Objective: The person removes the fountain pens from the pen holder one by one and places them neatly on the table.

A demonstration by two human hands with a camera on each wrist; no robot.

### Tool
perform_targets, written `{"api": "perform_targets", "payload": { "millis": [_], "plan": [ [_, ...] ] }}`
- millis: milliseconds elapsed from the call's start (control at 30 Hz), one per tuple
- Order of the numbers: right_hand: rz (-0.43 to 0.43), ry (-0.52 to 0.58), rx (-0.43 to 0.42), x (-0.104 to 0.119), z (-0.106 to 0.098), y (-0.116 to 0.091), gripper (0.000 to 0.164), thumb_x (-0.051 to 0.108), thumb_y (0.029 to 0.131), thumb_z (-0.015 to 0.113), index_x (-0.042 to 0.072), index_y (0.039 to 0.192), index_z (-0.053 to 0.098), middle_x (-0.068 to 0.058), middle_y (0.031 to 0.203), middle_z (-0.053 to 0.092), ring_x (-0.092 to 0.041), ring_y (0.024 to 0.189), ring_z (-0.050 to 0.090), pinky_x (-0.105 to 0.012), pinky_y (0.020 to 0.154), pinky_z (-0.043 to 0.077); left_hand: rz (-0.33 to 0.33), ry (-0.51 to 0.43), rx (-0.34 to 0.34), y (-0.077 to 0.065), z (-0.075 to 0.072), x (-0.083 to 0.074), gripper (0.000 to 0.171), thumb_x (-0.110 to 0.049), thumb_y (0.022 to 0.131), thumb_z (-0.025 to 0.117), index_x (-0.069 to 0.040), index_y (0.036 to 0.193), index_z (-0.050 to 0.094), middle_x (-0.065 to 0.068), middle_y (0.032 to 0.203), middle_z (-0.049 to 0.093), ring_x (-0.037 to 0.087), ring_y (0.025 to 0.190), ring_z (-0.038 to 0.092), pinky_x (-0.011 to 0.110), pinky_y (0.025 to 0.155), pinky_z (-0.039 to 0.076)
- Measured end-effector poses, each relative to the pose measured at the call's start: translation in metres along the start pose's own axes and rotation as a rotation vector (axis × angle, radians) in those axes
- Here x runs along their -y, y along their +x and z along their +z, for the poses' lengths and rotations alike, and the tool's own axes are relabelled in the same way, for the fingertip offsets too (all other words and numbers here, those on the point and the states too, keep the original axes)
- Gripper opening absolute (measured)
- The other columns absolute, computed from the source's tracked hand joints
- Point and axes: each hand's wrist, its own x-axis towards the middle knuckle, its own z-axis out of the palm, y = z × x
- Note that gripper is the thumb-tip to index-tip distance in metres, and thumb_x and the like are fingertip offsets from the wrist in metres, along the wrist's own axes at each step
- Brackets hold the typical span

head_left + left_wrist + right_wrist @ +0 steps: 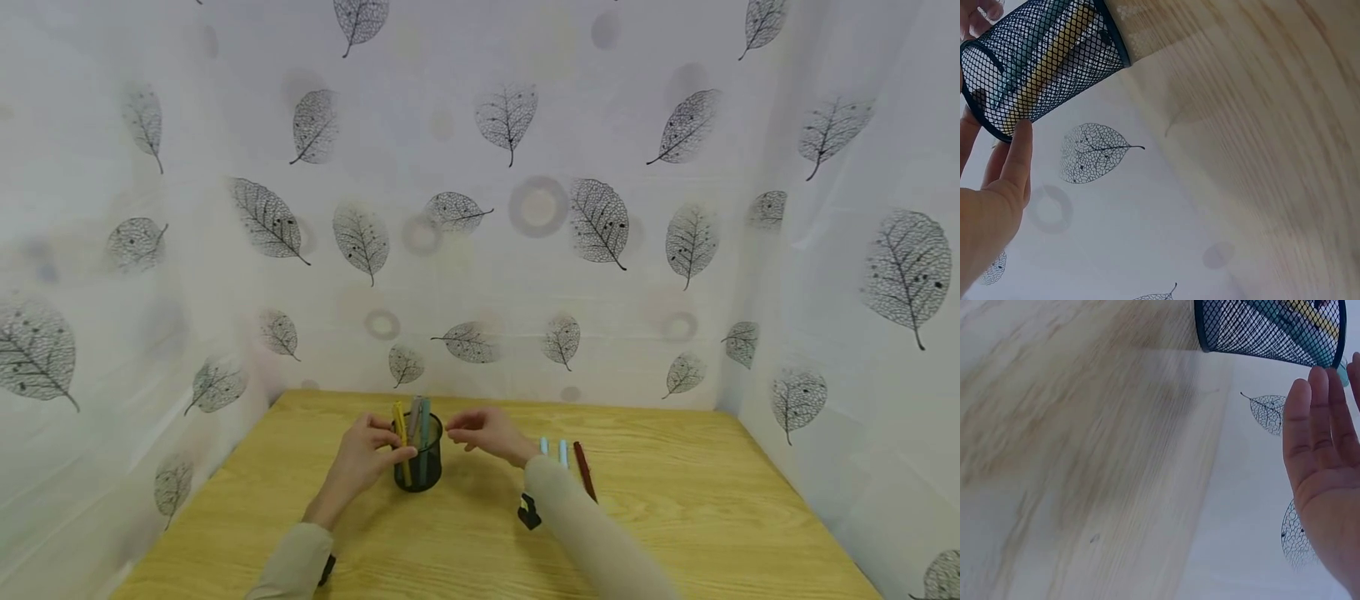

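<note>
A black wire-mesh pen holder (430, 477) stands upright on the wooden table. Inside it lean a yellow pen (401, 421), a grey pen (414, 418) and a teal pen (425, 417). My left hand (358, 457) holds the holder at its left side near the rim, thumb toward the front. In the left wrist view, a fingertip meets the rim of the mesh. My right hand (491, 433) is by the rim on the other side, holding nothing. Its fingers (1322, 419) look fairly straight in the right wrist view; whether they touch the holder, I cannot tell.
Two light-blue pens (563, 452) and a dark red pen (583, 471) lie on the table (675, 500) to the right, partly behind the right forearm. A leaf-patterned white curtain (450, 275) encloses the back and sides. Black camera gear (528, 511) sits at the right wrist.
</note>
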Motion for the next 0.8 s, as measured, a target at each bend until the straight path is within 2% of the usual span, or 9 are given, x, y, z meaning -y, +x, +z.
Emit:
{"api": "perform_targets", "payload": {
  "millis": [167,400,500,633,733,800],
  "plan": [
    [-0.006,-0.015,-0.021,0.007,0.006,0.005,0.027,0.023,0.096,0.065,0.014,0.121,0.068,-0.008,0.127,0.064,-0.038,0.111,0.063,-0.056,0.087,0.054,0.019,0.007,-0.004,-0.002,0.0,-0.001,0.021,-0.029,0.076,0.085,-0.013,0.072,0.073,0.007,0.103,0.051,0.03,0.103,0.065,0.046,0.086,0.056],
    [-0.008,-0.065,-0.016,0.016,0.01,0.015,0.027,0.026,0.097,0.064,0.019,0.122,0.068,-0.003,0.13,0.063,-0.023,0.11,0.065,-0.041,0.082,0.057,0.063,0.073,-0.02,-0.003,0.0,0.0,0.018,-0.033,0.077,0.084,-0.018,0.074,0.074,0.004,0.107,0.055,0.023,0.102,0.058,0.045,0.084,0.053],
    [0.003,-0.077,-0.019,0.017,0.012,0.02,0.024,0.026,0.096,0.065,0.021,0.119,0.069,-0.001,0.129,0.063,-0.021,0.111,0.064,-0.037,0.081,0.058,0.071,0.059,-0.015,-0.003,0.0,0.0,0.018,-0.031,0.077,0.084,-0.017,0.074,0.073,0.005,0.108,0.055,0.024,0.104,0.061,0.044,0.085,0.054],
    [0.016,-0.07,-0.016,0.017,0.016,0.024,0.024,0.027,0.095,0.066,0.023,0.119,0.069,-0.001,0.132,0.061,-0.024,0.116,0.062,-0.044,0.087,0.057,0.07,0.025,-0.005,-0.004,0.0,-0.001,0.018,-0.028,0.078,0.084,-0.014,0.074,0.073,0.006,0.105,0.055,0.029,0.104,0.067,0.046,0.084,0.056],
    [0.019,-0.055,-0.01,0.018,0.019,0.026,0.025,0.026,0.095,0.067,0.022,0.119,0.069,-0.002,0.135,0.058,-0.026,0.118,0.06,-0.051,0.09,0.054,0.069,0.022,-0.006,-0.004,0.0,-0.002,0.017,-0.026,0.077,0.084,-0.014,0.074,0.073,0.004,0.103,0.056,0.029,0.104,0.067,0.047,0.085,0.056],
    [0.018,-0.053,-0.008,0.018,0.021,0.027,0.026,0.026,0.095,0.067,0.023,0.12,0.069,-0.002,0.136,0.058,-0.026,0.118,0.06,-0.051,0.089,0.055,0.076,0.016,-0.005,-0.004,0.001,-0.002,0.016,-0.025,0.077,0.084,-0.014,0.073,0.073,0.004,0.103,0.057,0.028,0.103,0.066,0.047,0.087,0.056]
  ]
}}
